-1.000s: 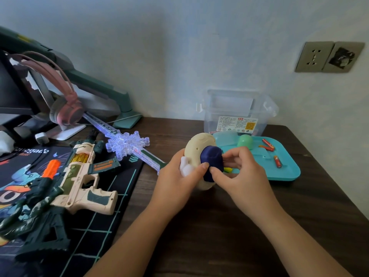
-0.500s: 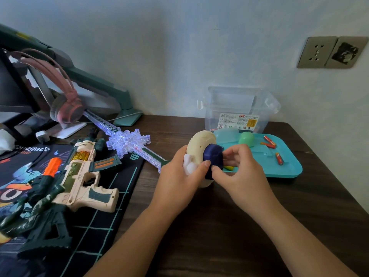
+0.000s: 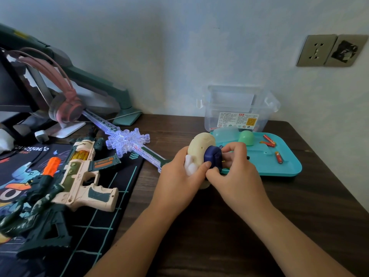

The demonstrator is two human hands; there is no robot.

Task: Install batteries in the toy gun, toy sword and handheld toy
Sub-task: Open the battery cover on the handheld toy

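Teal plastic tray (image 3: pixel 287 170): on the table's right side, just behind the hands; holds red-orange batteries (image 3: pixel 279 157), a mint-green dome (image 3: pixel 246 137) and a translucent teal dome (image 3: pixel 226 134).
Clear plastic box (image 3: pixel 239 108): behind the tray, against the wall; contents cannot be told.
Handheld toy (image 3: pixel 201 144): cream egg-shaped body with a navy-blue block (image 3: pixel 212 157), held above the table.
Left hand (image 3: pixel 179 180): wraps the cream body, thumb on the block.
Right hand (image 3: pixel 237 172): fingers curled, pinching the block.
Toy gun (image 3: pixel 83 176): cream and green, on a black desk mat (image 3: pixel 111 196).
Toy sword (image 3: pixel 127 139): clear, glowing blue, beside the gun.
Surface: dark wooden table (image 3: pixel 219 226).
Room: pale wall with a metal socket plate (image 3: pixel 331 50).
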